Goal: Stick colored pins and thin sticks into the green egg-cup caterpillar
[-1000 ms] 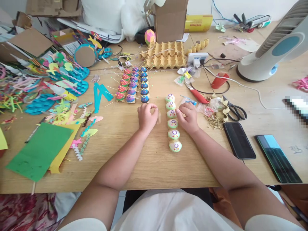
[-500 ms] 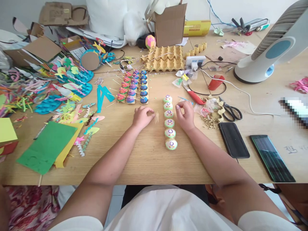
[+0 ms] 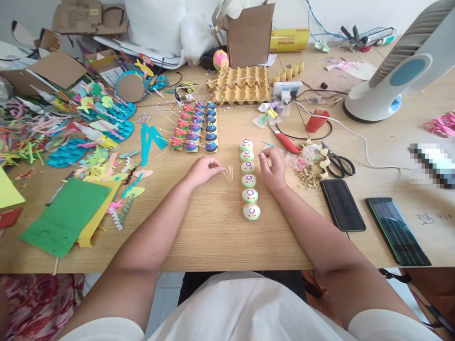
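My left hand [image 3: 204, 171] pinches the end of a wooden toothpick [image 3: 226, 176], which slants down from the fingertips. Right beside it a small bunch of toothpicks [image 3: 231, 170] lies on the table. A front-to-back row of egg-carton cups [image 3: 249, 181], covered in white and pale green with purple rings and small coloured dots, stands between my hands. Just right of the row's far half, my right hand [image 3: 273, 168] is closed with thumb and forefinger together; what it holds, if anything, is too small to make out.
Farther back stand three rows of painted cups [image 3: 192, 135] with sticks poking out. Beyond them is an egg carton [image 3: 245, 90]. To the right are red-handled scissors [image 3: 287, 142], black scissors [image 3: 341, 166], two phones [image 3: 343, 204] and a fan [image 3: 387, 90]. Green paper [image 3: 66, 215] lies left.
My left hand has drawn slightly left, and one toothpick now slants apart from the bunch at its fingertips. My right hand keeps its closed pose beside the row.
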A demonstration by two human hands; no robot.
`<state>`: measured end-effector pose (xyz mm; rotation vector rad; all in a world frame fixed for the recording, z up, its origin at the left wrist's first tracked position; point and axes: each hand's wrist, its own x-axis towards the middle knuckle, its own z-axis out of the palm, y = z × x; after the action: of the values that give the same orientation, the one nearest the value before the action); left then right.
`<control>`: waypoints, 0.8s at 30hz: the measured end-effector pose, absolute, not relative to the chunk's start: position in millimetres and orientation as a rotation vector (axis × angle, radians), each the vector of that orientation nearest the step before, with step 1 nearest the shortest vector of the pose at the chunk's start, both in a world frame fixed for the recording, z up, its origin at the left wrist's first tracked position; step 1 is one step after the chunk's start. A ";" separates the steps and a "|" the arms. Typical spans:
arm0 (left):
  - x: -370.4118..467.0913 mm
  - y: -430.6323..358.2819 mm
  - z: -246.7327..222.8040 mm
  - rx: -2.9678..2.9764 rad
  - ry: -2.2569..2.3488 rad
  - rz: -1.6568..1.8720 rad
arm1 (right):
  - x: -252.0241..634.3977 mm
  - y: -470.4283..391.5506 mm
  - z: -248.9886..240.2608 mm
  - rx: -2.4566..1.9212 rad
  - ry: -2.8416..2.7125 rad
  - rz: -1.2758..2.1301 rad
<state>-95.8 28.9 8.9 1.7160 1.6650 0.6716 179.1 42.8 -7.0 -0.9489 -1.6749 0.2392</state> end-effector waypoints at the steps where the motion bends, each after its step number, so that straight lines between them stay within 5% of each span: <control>1: -98.8 28.3 13.3 1.612 1.646 0.668 | 179.0 42.8 -7.0 -0.947 -1.668 0.245; 9: -75.9 33.6 44.9 1.550 1.600 1.240 | 172.5 32.4 1.6 -0.792 -1.640 0.437; 24: -10.4 31.6 29.7 1.739 1.336 1.372 | 173.2 29.0 -1.0 -0.787 -1.873 0.371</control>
<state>-10.4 31.6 29.7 1.7388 1.3360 1.3722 173.2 29.0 -1.0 -0.7866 -1.8734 0.3707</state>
